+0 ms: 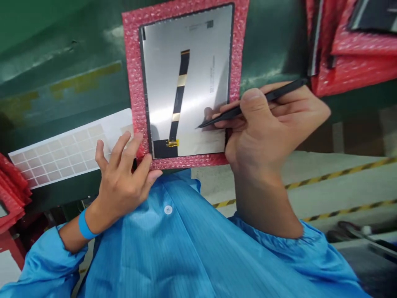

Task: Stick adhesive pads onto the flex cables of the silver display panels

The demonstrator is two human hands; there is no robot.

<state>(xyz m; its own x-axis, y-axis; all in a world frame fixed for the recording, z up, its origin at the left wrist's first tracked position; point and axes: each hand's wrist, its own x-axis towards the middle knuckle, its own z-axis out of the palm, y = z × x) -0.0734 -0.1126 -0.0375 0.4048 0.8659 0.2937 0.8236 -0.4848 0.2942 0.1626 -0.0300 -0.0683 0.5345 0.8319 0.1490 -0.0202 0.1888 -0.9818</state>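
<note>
A display panel [198, 95] lies back side up on a sheet of pink bubble wrap [133, 62] in front of me. Its silver back carries a dark flex cable [179, 97] with gold bands and a yellow piece at the lower end. My left hand [124, 174] has its fingers spread, the thumb and index finger at the lower left corner of the wrap and panel. In my right hand [263, 128] is a pair of black tweezers [226, 116], pointed down and left. Their tip is over the panel's lower middle; whether it touches cannot be made out.
A white sheet of pale square stickers [65, 149] lies left of the panel on the green table [93, 37]. More panels in pink bubble wrap [359, 70] are stacked at right. Further pink wrap [12, 186] stands at the left edge.
</note>
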